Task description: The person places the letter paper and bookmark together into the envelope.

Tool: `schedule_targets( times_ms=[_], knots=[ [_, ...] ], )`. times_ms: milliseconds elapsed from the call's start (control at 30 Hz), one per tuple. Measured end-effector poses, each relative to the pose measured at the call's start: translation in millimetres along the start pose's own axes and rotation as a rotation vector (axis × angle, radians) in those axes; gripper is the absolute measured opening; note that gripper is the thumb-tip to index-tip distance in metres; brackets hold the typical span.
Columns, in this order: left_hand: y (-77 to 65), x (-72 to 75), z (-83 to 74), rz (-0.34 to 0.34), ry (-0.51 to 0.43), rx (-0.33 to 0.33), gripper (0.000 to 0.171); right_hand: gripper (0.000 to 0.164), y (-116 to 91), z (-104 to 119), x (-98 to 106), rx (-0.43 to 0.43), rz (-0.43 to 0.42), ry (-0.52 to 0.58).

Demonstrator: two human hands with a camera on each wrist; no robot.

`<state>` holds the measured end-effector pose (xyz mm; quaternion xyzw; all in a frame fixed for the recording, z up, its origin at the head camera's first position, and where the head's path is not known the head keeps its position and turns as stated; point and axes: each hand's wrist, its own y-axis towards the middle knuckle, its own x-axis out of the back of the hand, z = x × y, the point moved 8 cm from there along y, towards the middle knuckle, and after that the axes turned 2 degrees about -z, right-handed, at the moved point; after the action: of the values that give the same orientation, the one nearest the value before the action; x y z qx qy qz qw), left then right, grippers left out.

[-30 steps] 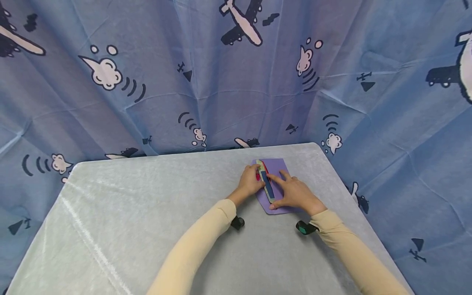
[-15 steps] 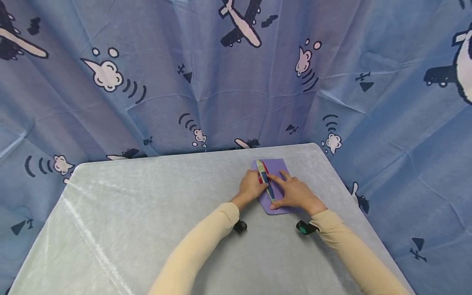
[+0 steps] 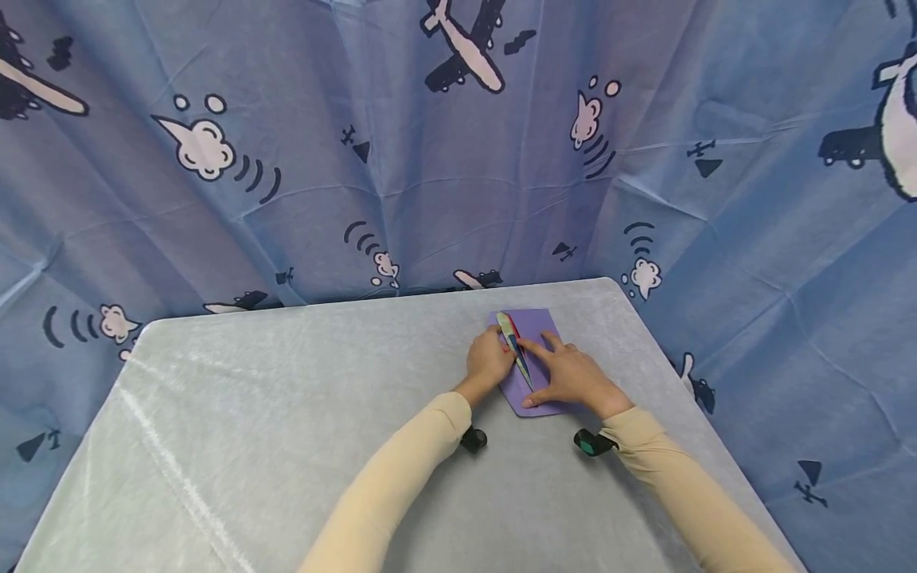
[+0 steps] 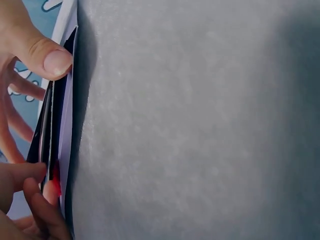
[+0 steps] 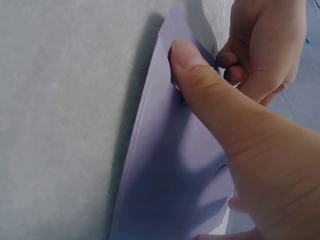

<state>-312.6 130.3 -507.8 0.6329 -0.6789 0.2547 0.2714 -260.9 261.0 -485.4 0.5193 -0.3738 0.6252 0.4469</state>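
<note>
A purple card (image 3: 533, 320) lies at the table's far right. A narrow printed flap (image 3: 506, 325), yellow-green and blue with red beside it, rises from the card on edge. My left hand (image 3: 490, 358) pinches this flap from the left; in the left wrist view its curled fingers (image 4: 44, 205) are at dark thin layers and a bit of red. My right hand (image 3: 575, 376) rests spread on the card, thumb near its front edge and index fingertip beside the flap. The right wrist view shows the right thumb (image 5: 190, 62) pressing the purple surface (image 5: 155, 150).
A pale grey cloth-like surface covers the table (image 3: 286, 414). Behind and to the right hangs a blue curtain (image 3: 444, 207) with airplane prints. Small dark cameras (image 3: 593, 442) sit under both wrists. The card lies near the table's right edge.
The left hand has slid slightly down along the flap and its fingers have curled more. The flap has tilted and looks narrower from above. The right hand has stayed in place.
</note>
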Motion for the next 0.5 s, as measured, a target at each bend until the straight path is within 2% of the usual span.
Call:
schedule_targets(
  times_ms=[200, 367, 500],
  knots=[
    [0.9, 2.8, 4.2, -0.052, -0.086, 0.067, 0.051, 0.113, -0.1, 0.9, -0.2, 0.003, -0.007, -0.009],
    [2.2, 4.7, 6.1, -0.094, -0.124, 0.094, 0.047, 0.112, -0.6, 1.2, 1.2, 0.008, -0.019, -0.011],
    [3.3, 4.7, 8.0, -0.103, -0.147, 0.129, 0.048, 0.112, -1.1, 1.2, 1.5, 0.002, -0.011, -0.014]
  ],
)
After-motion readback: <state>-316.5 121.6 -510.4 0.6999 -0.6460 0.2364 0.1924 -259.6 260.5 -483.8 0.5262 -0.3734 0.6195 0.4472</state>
